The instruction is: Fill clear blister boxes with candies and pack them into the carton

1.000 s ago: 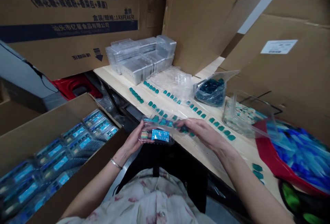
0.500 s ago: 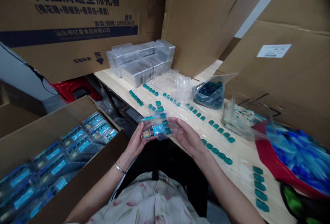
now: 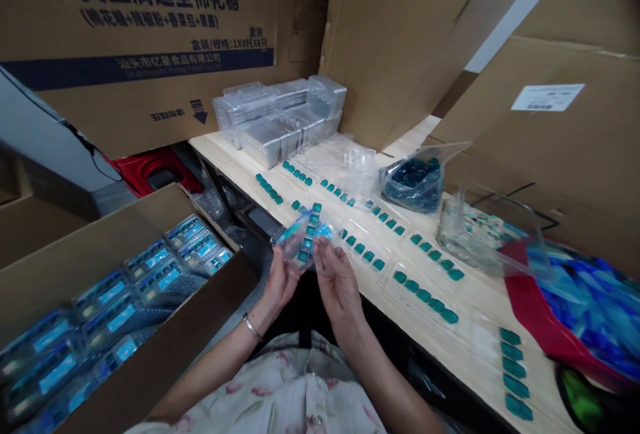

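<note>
Just past the table's near edge, a clear plastic case (image 3: 306, 239) is held tilted up between both hands. A row of teal gem-like pieces shows along it, with bright blue parts on either side. My left hand (image 3: 281, 282), a silver bangle at its wrist, is closed on the left lower side of the case. My right hand (image 3: 339, 281) pinches the right side with its fingertips. Its palm hides part of that side. Beyond the hands, rows of teal pieces (image 3: 424, 296) lie in clear trays on the wooden table (image 3: 465, 344).
An open carton (image 3: 200, 307) at left holds several packed blue cases. Stacked clear trays (image 3: 280, 121) stand at the back. A bag of dark teal pieces (image 3: 413, 184), a tub of small pale pieces (image 3: 473, 227) and a red basin (image 3: 525, 307) of blue items line the right.
My right hand has moved left and closed on the case's right side. The case has turned, its teal row now standing steeper. The view has shifted slightly.
</note>
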Action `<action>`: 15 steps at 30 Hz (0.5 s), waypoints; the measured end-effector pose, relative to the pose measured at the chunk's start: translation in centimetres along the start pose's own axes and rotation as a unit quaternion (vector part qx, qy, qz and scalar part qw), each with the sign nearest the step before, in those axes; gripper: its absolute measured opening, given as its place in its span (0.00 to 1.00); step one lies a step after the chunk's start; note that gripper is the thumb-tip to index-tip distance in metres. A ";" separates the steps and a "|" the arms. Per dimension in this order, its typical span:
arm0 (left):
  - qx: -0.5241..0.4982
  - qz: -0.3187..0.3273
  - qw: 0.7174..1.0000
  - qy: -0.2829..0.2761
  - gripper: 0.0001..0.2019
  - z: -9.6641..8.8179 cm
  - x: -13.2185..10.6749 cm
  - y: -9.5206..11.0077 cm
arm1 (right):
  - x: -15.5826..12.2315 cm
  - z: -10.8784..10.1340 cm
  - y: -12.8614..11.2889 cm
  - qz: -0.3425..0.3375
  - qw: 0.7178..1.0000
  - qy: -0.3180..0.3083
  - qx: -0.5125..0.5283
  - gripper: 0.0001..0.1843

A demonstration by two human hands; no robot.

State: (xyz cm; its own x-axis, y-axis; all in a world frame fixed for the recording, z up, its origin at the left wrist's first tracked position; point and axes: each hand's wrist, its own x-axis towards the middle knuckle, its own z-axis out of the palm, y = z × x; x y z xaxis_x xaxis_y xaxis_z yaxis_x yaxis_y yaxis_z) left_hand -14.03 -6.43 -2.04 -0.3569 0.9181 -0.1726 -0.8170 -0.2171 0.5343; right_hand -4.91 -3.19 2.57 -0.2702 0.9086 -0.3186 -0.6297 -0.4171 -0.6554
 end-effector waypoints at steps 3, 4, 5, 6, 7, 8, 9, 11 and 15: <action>-0.014 0.026 1.000 -0.009 0.29 -0.1 -0.2 -0.1 | -0.3 0.4 1.2 -0.014 1.000 0.012 0.005 0.14; -0.008 0.028 1.000 -0.006 0.27 -0.2 -0.3 -0.1 | -0.4 0.5 1.4 -0.020 1.000 0.011 -0.003 0.13; 0.002 0.029 1.000 0.002 0.25 -0.3 -0.3 0.0 | -0.5 0.5 1.4 -0.028 0.999 0.010 -0.015 0.13; 0.014 0.029 0.999 0.012 0.24 -0.4 -0.4 0.0 | -0.6 0.4 1.3 -0.037 0.999 0.008 -0.031 0.12; 0.025 0.028 0.999 0.022 0.23 -0.5 -0.4 0.1 | -0.7 0.2 1.0 -0.044 0.998 0.005 -0.053 0.11; 0.031 0.028 0.999 0.030 0.22 -0.5 -0.4 0.3 | -0.7 0.0 0.6 -0.050 0.995 -0.001 -0.088 0.10; 0.032 0.028 0.999 0.034 0.21 -0.5 -0.3 0.4 | -0.6 -0.2 0.2 -0.053 0.990 -0.011 -0.131 0.10; 0.027 0.032 0.999 0.029 0.19 -0.6 -0.1 0.7 | -0.3 -0.7 -0.9 -0.050 0.976 -0.037 -0.209 0.11; 0.003 0.028 1.000 -0.011 0.25 -0.7 0.1 0.6 | 0.1 -1.2 -1.8 -0.021 0.976 -0.060 -0.207 0.14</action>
State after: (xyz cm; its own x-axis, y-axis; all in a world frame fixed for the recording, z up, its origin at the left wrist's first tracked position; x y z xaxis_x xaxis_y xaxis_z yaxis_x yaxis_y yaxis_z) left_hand -14.90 -6.71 -2.35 -0.3923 0.9114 -0.1241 -0.7934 -0.2670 0.5471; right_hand -2.98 -2.35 2.90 -0.3490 0.9111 -0.2194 -0.3013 -0.3308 -0.8943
